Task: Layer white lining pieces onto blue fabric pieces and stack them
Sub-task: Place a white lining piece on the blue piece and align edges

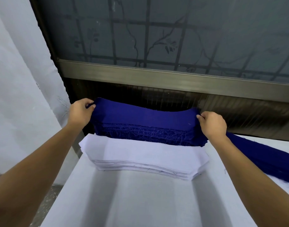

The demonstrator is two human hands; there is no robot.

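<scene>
From the camera on my head I see both arms stretched forward; my left hand (80, 112) pinches the far left corner of the top blue piece (140, 114), and my right hand (213, 124) pinches its far right corner; both are clenched on the cloth, one at each end so that, I judge, the single layer peels off flat without dragging the ones beneath; the blue stack (145, 134) lies between my hands, its frayed edge facing me; just nearer to me than my hands, touching that stack, sits the white lining stack (143, 158), close by so a lining can go straight onto a blue piece; a loose strip of blue cloth (261, 154) trails off under and beyond my right wrist; everything rests on a white-covered tabletop (132, 202), bare in front of me; beyond my hands stands a frosted window (156, 30) with bars and a metal sill; left of my left hand is a pale wall (17, 79).
</scene>
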